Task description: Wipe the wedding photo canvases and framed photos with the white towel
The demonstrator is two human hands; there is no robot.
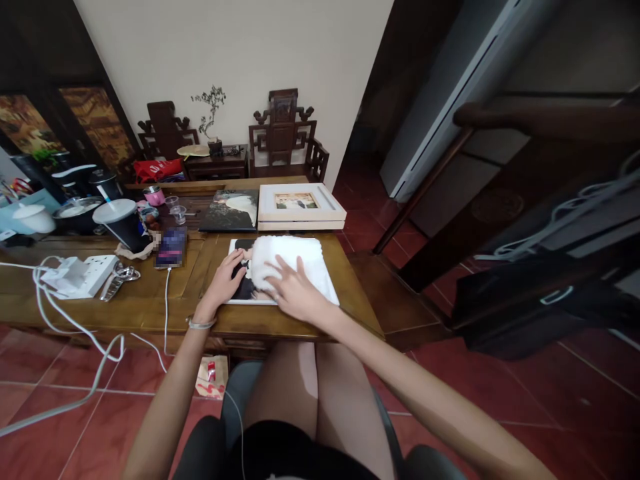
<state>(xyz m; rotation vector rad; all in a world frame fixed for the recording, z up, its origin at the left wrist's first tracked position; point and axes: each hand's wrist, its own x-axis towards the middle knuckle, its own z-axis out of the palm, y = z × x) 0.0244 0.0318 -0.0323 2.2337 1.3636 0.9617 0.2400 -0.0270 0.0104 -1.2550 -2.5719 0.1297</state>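
Observation:
A photo panel or album [245,291] with a dark and white picture lies near the table's front edge. A fluffy white cloth [300,252] is spread over much of it, hiding its middle and part of the right side. My right hand [293,287] rests palm down on the cloth, fingers spread. Against the panel's left edge lies my left hand [227,277], its fingers stretched out over the picture. Behind them are a dark photo album [230,210] and a white box [301,217] with a framed photo on its lid.
A phone [171,248] on a charging cable, a power strip [90,277] with cords and a dark cup [123,223] with a straw stand to the left. Clear small cups [176,211] sit farther back. Beyond the table's right edge is a wooden chair [470,200].

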